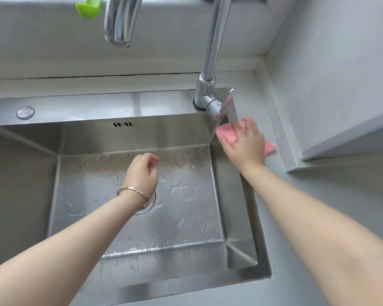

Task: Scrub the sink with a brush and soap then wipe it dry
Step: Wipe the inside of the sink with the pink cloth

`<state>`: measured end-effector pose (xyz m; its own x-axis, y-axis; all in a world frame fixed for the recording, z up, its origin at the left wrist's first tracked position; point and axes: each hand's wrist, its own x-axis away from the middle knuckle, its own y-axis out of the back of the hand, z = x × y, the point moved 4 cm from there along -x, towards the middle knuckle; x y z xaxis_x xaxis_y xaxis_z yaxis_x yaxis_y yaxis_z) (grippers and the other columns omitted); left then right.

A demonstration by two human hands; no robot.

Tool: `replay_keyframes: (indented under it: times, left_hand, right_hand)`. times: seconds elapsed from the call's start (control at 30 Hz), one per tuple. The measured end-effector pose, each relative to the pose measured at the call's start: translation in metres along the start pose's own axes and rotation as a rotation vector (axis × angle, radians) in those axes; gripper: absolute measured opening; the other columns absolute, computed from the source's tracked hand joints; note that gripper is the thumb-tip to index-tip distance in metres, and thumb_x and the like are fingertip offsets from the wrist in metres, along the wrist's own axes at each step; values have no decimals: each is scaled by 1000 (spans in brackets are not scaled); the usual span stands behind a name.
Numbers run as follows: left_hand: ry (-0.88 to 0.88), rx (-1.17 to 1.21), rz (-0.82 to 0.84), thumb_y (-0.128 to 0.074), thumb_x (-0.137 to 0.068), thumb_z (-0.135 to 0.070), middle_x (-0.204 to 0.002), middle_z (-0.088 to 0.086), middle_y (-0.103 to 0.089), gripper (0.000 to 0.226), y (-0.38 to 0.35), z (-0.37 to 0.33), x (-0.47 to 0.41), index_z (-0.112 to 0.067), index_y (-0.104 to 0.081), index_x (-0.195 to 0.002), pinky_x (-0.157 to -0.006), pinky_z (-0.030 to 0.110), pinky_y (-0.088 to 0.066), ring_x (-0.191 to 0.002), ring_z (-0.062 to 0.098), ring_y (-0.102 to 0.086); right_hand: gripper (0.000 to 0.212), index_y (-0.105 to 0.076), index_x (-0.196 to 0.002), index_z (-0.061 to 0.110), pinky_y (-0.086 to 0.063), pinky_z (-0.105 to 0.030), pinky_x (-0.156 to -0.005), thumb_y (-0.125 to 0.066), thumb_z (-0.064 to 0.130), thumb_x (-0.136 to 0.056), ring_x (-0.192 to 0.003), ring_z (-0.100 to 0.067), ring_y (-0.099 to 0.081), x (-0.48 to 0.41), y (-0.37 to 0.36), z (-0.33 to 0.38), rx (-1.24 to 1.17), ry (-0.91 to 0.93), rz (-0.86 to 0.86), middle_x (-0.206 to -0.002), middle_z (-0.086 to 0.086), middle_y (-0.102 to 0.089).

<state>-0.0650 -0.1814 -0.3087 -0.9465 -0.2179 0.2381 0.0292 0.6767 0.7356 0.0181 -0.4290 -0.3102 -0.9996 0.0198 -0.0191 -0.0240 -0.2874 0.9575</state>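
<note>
Listing from left to right:

- Sink (80, 106): stainless steel, rectangular, set into a grey counter (318, 195); a round cap (25, 112) sits on its rear deck at far left; beads and streaks of water lie scattered over the basin floor
- Green object (89, 8): on the ledge behind the sink, cut off by the top edge; cannot tell what it is
- Faucet spout (119, 23): chrome, curving down over the rear of the basin
- Overflow slot (122, 124): in the rear basin wall
- Left hand (142, 171): over the middle of the basin floor, fingers loosely curled, thumb near the forefinger, nothing held; a metal bracelet (132, 193) circles the wrist
- Drain (150, 204): partly hidden behind the left wrist
- Faucet base (207, 100): at the sink's rear right corner, with its lever (227, 104) pointing forward and right
- Pink cloth (227, 134): bunched on the sink's right rim, just in front of the lever; one corner trails onto the counter
- Right hand (245, 146): palm down on the pink cloth, fingers bent over it, gripping it and pressing it onto the rim
</note>
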Motion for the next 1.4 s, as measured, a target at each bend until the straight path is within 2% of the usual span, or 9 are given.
replay_keyframes:
  times: [0.23,0.4,0.63,0.8,0.87,0.97,1.13,1.3,1.4]
  left_hand:
    - [-126,-287,-214,-51,-78,3,-149,12,-28,59,28,9,-40,-6,-42,-135,-107,42,-24,-139,28,-23]
    - [-179,-629,-162,-47,-86,-12,-156,7,3,74,42,30,-74,-14,-7,-149,-115,39,0,-144,23,4]
    - [-356,-629,-257,-63,-76,-8,-155,15,-10,94,29,61,-90,-21,-3,-147,-113,38,9,-143,30,-5]
    - [-459,-576,-367,-63,-62,4,-144,22,-35,85,22,70,-97,-8,-30,-140,-112,39,3,-133,33,-19]
    - [-476,-544,-392,-60,-64,3,-145,20,-34,82,24,69,-96,-9,-30,-140,-112,39,5,-135,33,-19]
    - [-575,-481,-380,-47,-70,-6,-147,12,-30,69,27,75,-86,-10,-33,-138,-113,40,5,-136,28,-21]
    - [-658,-464,-232,-35,-67,-6,-140,14,-43,60,24,127,-63,-10,-47,-125,-111,43,-14,-130,27,-33]
    - [-334,-434,-20,-28,-71,-18,-98,20,-67,50,39,192,-62,2,-65,-98,-84,42,-44,-87,38,-65]
    - [-89,-381,18,-41,-83,-4,-109,18,-63,33,44,215,-56,-2,-62,-109,-87,42,-42,-99,37,-59]
  right_hand:
    - [39,-68,-107,9,-32,-50,-102,-69,13,-69,-126,-40,-47,-1,-16,21,504,254,-53,-129,-20,-56]
    - [49,-31,-143,0,-5,-58,-112,-28,14,-96,-140,-44,-12,7,-44,40,1275,482,244,-150,-28,-19]
    - [40,-48,-127,-2,-37,-42,-96,-45,16,-92,-116,-32,-47,-19,-109,38,1536,475,310,-124,-14,-52]
    - [47,-42,-135,8,-35,-44,-100,-44,8,-88,-126,-34,-41,-13,-166,25,1392,502,421,-134,-17,-46]
    - [51,-51,-126,15,-44,-38,-81,-45,-3,-78,-115,-23,-53,13,-167,20,1247,249,498,-122,-8,-56]
    - [44,-40,-138,13,-24,-35,-112,-41,21,-95,-134,-25,-34,52,-178,18,746,-96,420,-142,-11,-39]
    - [53,-35,-143,19,-13,-44,-114,-44,40,-95,-134,-37,-22,32,-199,55,-81,-722,133,-149,-19,-21]
    - [63,-17,-150,15,-4,-50,-113,-38,38,-94,-143,-33,-5,19,-226,116,-92,-537,193,-155,-17,-9]
    - [66,-16,-150,17,-3,-51,-113,-30,37,-88,-143,-30,-5,54,-242,156,-52,-209,334,-155,-13,-11]
